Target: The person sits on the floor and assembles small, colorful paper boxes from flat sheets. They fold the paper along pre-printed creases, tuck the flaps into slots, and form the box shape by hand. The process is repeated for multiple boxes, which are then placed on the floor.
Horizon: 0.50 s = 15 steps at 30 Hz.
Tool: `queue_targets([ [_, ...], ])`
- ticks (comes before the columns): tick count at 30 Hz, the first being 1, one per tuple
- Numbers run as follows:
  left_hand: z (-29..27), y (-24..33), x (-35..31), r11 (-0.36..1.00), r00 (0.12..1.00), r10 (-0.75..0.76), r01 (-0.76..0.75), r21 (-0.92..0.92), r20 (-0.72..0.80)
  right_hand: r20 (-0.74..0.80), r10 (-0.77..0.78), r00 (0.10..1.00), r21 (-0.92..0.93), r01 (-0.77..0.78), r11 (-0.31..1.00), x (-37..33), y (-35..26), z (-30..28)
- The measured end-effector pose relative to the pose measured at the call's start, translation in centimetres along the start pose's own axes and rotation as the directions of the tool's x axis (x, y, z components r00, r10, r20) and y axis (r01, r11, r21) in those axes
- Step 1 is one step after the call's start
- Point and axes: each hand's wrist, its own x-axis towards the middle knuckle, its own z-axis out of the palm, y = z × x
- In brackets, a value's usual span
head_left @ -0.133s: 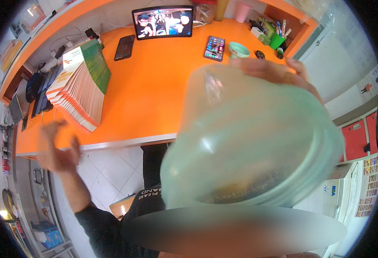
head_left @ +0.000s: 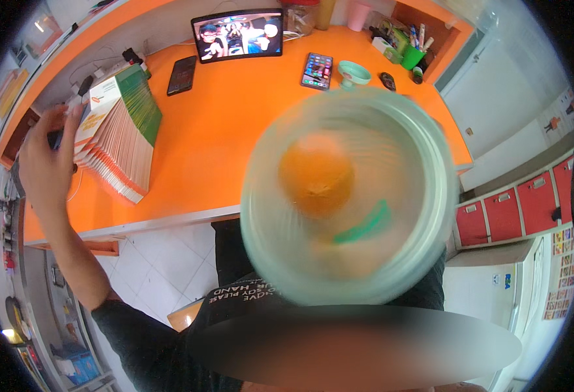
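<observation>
A large translucent pale-green cup (head_left: 427,176) is held up close in front of me, its round open mouth facing up towards me. Inside show an orange round patch and a curved bright-green strip; whether the orange is drink or desk seen through the bottom, I cannot tell. My right hand, hidden behind the cup, holds it. My left hand (head_left: 44,157) is raised at the desk's left end, empty, thumb and fingers apart. Next to it stands a thick stack of booklets (head_left: 120,130) with white and green covers.
On the orange desk (head_left: 222,124) lie a dark phone (head_left: 182,75), a lit phone (head_left: 317,70) and a black remote-like object (head_left: 387,81). A tablet (head_left: 238,36) plays a video. Nearby are a small green dish (head_left: 354,73) and a green pen holder (head_left: 412,57). Red drawers (head_left: 502,214) line the right.
The cup has swung from a tilt near me to more upright, showing its inside. My left hand has risen and moved left beside the booklets. My right hand has gone out of sight behind the cup.
</observation>
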Motion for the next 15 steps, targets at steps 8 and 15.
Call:
queue_targets([
  [8,9.7,-5.8,6.8,0.994,0.895,-0.109,0.098,0.047,0.433,-0.024,0.602,0.798,0.394,-0.545,0.740,-5.6,5.5,2.4],
  [15,12.9,-4.6,-1.0,0.980,0.898,-0.195,0.158,0.124,0.395,-0.211,0.757,0.618,0.390,-0.657,0.645,-14.2,15.2,2.7],
])
